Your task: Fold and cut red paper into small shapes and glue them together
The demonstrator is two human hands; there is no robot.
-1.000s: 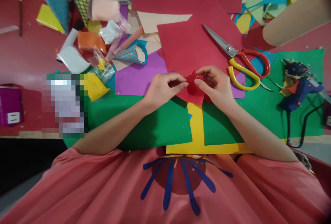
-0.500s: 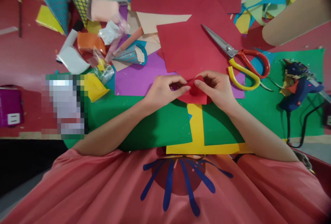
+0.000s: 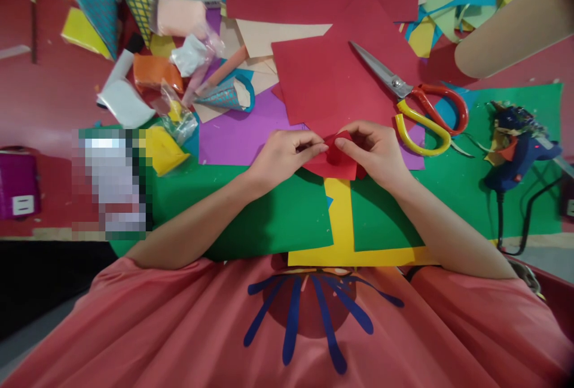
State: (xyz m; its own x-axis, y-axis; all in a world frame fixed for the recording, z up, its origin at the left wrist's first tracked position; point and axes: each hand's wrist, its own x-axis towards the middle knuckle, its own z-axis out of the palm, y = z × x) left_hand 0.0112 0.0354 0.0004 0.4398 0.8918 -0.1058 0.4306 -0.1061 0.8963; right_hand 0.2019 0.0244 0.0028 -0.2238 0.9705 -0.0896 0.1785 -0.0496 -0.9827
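A small piece of red paper (image 3: 334, 168) is held between my two hands, its upper part curled over and its lower edge spread out. My left hand (image 3: 286, 158) pinches its left side between thumb and fingers. On the other side, my right hand (image 3: 374, 147) grips the curled part with the thumb in front. Scissors (image 3: 397, 85) with one red and one yellow handle lie just beyond my right hand, blades pointing away to the left. Larger red sheets (image 3: 323, 83) lie beyond both hands, over a purple sheet (image 3: 242, 140).
Green sheets (image 3: 269, 220) and a yellow sheet (image 3: 343, 220) lie under my forearms. A blue glue gun (image 3: 522, 158) and a cardboard tube (image 3: 506, 35) are at right. Bagged clay (image 3: 159, 74), paper cones (image 3: 96, 14) and a pixelated area (image 3: 114, 185) are at left.
Both hands keep their hold on the red paper with only slight finger shifts. The paper has moved a few pixels left; everything else stays in place.
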